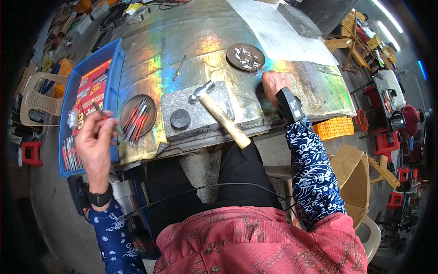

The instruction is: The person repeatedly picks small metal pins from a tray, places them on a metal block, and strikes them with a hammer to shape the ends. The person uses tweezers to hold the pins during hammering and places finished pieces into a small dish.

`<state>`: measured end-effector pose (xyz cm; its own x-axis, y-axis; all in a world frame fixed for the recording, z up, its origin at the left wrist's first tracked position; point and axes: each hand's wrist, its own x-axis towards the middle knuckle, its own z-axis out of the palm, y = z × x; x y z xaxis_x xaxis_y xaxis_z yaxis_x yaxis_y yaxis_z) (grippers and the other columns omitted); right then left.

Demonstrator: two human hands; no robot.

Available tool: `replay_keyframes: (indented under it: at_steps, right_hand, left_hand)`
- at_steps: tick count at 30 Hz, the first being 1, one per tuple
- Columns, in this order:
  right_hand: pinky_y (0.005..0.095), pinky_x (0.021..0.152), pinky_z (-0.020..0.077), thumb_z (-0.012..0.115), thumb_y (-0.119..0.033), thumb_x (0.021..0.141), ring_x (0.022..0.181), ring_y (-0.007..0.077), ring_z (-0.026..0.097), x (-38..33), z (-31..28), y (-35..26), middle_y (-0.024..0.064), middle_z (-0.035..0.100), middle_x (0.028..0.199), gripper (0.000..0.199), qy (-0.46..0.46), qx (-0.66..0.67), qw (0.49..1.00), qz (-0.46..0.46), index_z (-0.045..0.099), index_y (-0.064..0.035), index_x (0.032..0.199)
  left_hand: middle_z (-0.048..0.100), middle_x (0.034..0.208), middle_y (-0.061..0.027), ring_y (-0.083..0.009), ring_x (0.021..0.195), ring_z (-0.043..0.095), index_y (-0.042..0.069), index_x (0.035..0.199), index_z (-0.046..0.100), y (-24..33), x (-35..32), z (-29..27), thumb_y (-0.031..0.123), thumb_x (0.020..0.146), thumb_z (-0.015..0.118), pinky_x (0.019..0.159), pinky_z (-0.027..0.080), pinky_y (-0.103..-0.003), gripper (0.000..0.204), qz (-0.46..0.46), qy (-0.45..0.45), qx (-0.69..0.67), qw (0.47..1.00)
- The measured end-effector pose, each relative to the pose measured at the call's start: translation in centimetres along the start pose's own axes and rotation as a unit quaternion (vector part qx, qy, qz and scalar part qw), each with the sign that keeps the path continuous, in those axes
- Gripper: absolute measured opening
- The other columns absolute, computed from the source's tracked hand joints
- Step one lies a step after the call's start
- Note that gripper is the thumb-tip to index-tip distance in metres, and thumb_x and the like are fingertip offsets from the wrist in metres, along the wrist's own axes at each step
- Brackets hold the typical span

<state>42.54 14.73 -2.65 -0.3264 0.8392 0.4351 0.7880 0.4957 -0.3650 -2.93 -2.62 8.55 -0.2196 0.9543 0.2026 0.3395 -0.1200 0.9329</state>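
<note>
- Two hands working at once: my left hand (pixel 96 137) is pinching one thin red-handled tool (pixel 104 114) between closed fingers, holding it over the gap between the blue tray (pixel 91 59) and the left dish (pixel 130 106).
- My right hand (pixel 275 84) is resting knuckles-up on the iridescent metal benchtop (pixel 182 41), just near of the far dish (pixel 245 57); can't tell whether it's gripping anything.
- Progress, judging by layout: left dish is holding a fan of the same red-and-silver tools, tray is holding another batch at its near end, so I'm guessing mid-batch, plenty left.
- Hammer (pixel 219 112) is lying idle across the grey stone block (pixel 198 109), steel head far-left, pale wooden handle overhanging the near edge.
- Black round puck (pixel 180 119) is sitting on the block's near-left corner.
- Far dish is brown, shallow, holding a tangle of small shiny metal bits.
- Benchtop is reading worn, scratched, rainbow-sheened.
</note>
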Motion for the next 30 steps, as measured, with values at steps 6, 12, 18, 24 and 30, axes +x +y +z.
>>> replay_keyframes:
  at_steps: [6,12,18,24,30]
  right_hand:
    - [0.0339,0.038,0.0372,0.057,-0.017,0.090,0.040,0.0202,0.043,0.1,-1.0,-0.3,0.0041,0.045,0.050,0.030,0.073,-0.027,0.985,-0.153,0.053,-0.0075,0.062]
    - [0.0462,0.070,0.0491,0.070,-0.010,0.074,0.077,0.0400,0.061,-0.4,-4.5,-6.7,0.0201,0.061,0.078,0.023,-0.136,-0.197,0.967,0.086,0.054,0.0018,0.084]
    - [0.0315,0.061,0.0492,0.061,-0.005,0.079,0.061,0.0188,0.060,-2.1,-6.0,-11.9,0.0129,0.062,0.067,0.009,-0.082,0.056,0.983,0.154,0.060,0.0042,0.082]
    - [0.0265,0.059,0.0484,0.062,-0.004,0.081,0.062,0.0106,0.058,-3.2,-6.1,-15.1,0.0064,0.062,0.067,0.008,-0.029,0.105,0.984,0.143,0.062,0.0025,0.085]
    - [0.0219,0.058,0.0435,0.064,-0.002,0.081,0.061,0.0048,0.051,-3.7,-6.0,-16.7,0.0006,0.058,0.066,0.006,-0.022,0.161,0.973,0.166,0.058,-0.0001,0.079]
  left_hand:
    - [0.067,0.082,-0.0065,-0.0081,0.067,0.062,-0.005,0.102,0.064,1.2,-0.7,5.9,-0.001,0.091,0.061,0.059,0.051,-0.020,0.012,-0.045,-0.052,-0.155,0.985]
    - [0.066,0.082,-0.0051,-0.0075,0.068,0.061,-0.005,0.099,0.065,0.4,-0.9,8.0,-0.001,0.090,0.062,0.059,0.049,-0.020,0.011,-0.008,-0.074,-0.165,0.983]
    - [0.067,0.084,-0.0044,-0.0071,0.075,0.062,-0.005,0.097,0.066,-0.3,-1.7,8.9,-0.001,0.087,0.066,0.068,0.051,-0.022,0.010,0.007,-0.038,-0.126,0.991]
    - [0.067,0.083,-0.0027,-0.0052,0.073,0.061,-0.005,0.095,0.068,-1.0,-2.4,9.8,-0.001,0.084,0.068,0.068,0.049,-0.021,0.012,0.033,-0.013,-0.088,0.995]
    - [0.067,0.079,-0.0026,-0.0054,0.068,0.061,-0.004,0.094,0.069,-1.5,-3.1,10.0,-0.003,0.081,0.069,0.063,0.048,-0.020,0.012,0.073,0.008,-0.031,0.997]
